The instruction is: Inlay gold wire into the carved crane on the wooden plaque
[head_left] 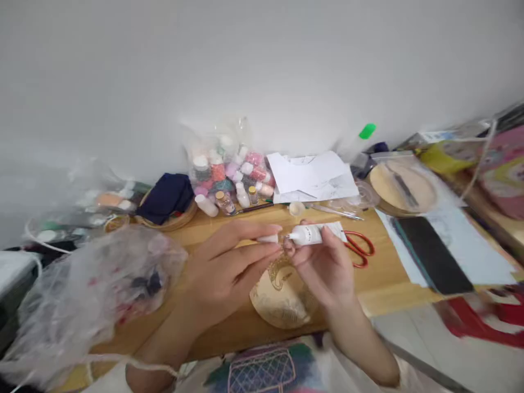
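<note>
Pinched between the fingertips of my left hand is a small white cap. My right hand grips a white squeeze tube lying nearly level, its nozzle pointing left at the cap. A narrow gap shows between cap and nozzle. Below both hands, a round tan piece with a drawn pattern lies on the wooden table, partly covered by my hands. Just right of the tube, the red handles of scissors show; their blades are hidden.
Behind stand a clear bag of small colourful bottles, white papers and dark folded cloth. A crumpled plastic bag lies left. To the right are a black phone, a bagged round hoop and a red stool below.
</note>
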Motion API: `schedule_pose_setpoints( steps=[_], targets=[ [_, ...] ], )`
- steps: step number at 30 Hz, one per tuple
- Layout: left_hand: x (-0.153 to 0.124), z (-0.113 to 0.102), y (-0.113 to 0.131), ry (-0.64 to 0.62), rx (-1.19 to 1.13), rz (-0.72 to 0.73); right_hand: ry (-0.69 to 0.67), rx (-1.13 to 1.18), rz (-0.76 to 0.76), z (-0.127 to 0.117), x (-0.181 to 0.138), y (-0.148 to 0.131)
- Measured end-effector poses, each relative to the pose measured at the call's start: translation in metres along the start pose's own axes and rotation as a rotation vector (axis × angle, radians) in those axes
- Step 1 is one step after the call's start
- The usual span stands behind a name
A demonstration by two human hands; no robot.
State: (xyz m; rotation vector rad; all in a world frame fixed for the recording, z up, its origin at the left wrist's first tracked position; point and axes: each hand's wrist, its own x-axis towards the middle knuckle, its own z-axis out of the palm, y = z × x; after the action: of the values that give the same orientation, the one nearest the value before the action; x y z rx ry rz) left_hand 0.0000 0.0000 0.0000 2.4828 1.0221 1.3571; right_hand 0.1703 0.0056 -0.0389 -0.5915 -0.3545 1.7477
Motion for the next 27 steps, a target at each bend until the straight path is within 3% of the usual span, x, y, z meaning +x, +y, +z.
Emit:
schedule_pose_setpoints(
  steps=[8, 13, 17, 22, 27],
  targets=[
    [-0.001, 0.0, -0.004, -0.074, 0.014, 0.025, 0.159, -0.21, -0.193, -0.009, -0.004, -0.003],
    [-0.006, 0.002, -0.008, -0.065, 0.044, -0.009, 0.138, -0.271, -0.21, -0.012, -0.002, -0.002],
    [-0.006, 0.004, -0.013, -0.066, 0.082, -0.064, 0.103, -0.309, -0.167, -0.018, 0.005, 0.004],
    [-0.009, 0.011, -0.023, -0.284, 0.094, -0.077, 0.15, -0.447, -0.008, -0.02, 0.009, 0.022],
    [-0.023, 0.027, -0.04, -0.339, 0.04, -0.075, -0.07, -0.531, 0.096, -0.023, 0.007, 0.026]
  ],
)
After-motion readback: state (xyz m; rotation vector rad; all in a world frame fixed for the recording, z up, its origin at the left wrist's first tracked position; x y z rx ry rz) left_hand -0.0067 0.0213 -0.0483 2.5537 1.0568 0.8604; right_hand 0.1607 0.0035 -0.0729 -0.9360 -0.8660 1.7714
